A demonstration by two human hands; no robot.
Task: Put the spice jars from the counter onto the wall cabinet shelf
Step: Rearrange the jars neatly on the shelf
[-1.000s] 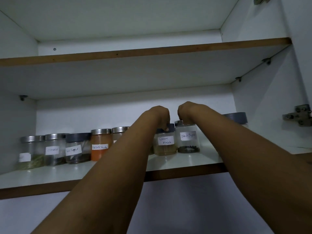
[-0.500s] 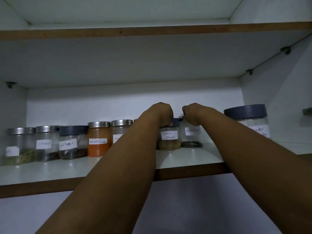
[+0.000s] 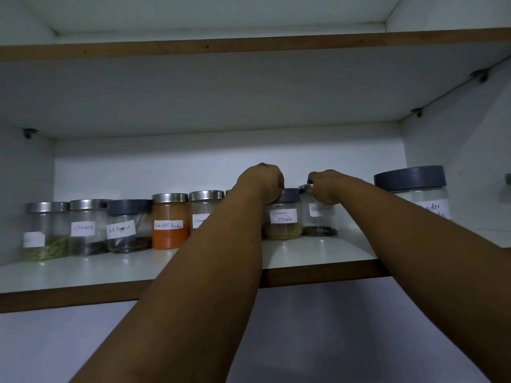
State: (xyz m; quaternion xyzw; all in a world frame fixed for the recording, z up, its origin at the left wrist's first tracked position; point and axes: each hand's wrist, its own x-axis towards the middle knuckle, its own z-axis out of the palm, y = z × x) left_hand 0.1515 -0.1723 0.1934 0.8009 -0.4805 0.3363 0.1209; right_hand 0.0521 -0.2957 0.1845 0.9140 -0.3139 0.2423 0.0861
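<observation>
Gripping two jars by their lids on the wall cabinet shelf [image 3: 318,258]: left hand [image 3: 262,182] curled over the Garam Masala jar [image 3: 283,219], right hand [image 3: 325,186] over the black pepper jar [image 3: 319,219]. Both jars resting on the shelf, close together. Risk: knocking glass together on release, or catching the large grey-lidded jar [image 3: 414,194] nearby.

Orange chilli jar [image 3: 170,227], grey-lidded masala jar [image 3: 283,219], white shelf [image 3: 83,275], seemingly brown-edged.

Both hands [image 3: 293,186] grip jar lids on the cabinet shelf [image 3: 83,275].
</observation>
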